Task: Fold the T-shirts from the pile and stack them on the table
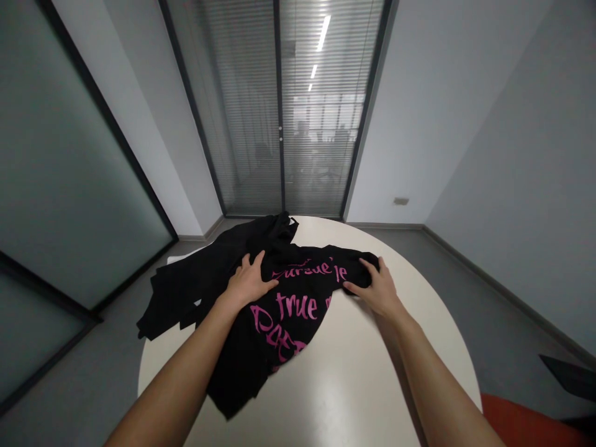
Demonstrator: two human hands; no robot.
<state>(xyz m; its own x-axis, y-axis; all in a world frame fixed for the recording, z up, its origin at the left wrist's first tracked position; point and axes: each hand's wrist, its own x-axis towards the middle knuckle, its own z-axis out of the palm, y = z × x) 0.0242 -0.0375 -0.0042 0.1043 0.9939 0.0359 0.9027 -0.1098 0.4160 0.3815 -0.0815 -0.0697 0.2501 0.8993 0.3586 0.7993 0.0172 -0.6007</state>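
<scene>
A black shirt point(298, 285) with pink lettering lies rumpled on the round white table point(335, 385). Part of it is folded over, so some of the letters are cut off. My left hand point(249, 282) rests on the shirt's left part, palm down, with thumb and fingers spread. At the shirt's right end, my right hand point(377, 285) grips the cloth between thumb and fingers. Behind and to the left is more black clothing point(186, 279), its far-left end reaching past the table edge. Where it meets the shirt, I cannot tell the two apart.
A red chair seat point(512, 422) is at the lower right, beside a dark object point(568, 375) cut by the frame. Beyond the table stand a glass partition with blinds point(321, 155) and a white wall point(410, 112). A frosted glass panel point(60, 161) rises at the left.
</scene>
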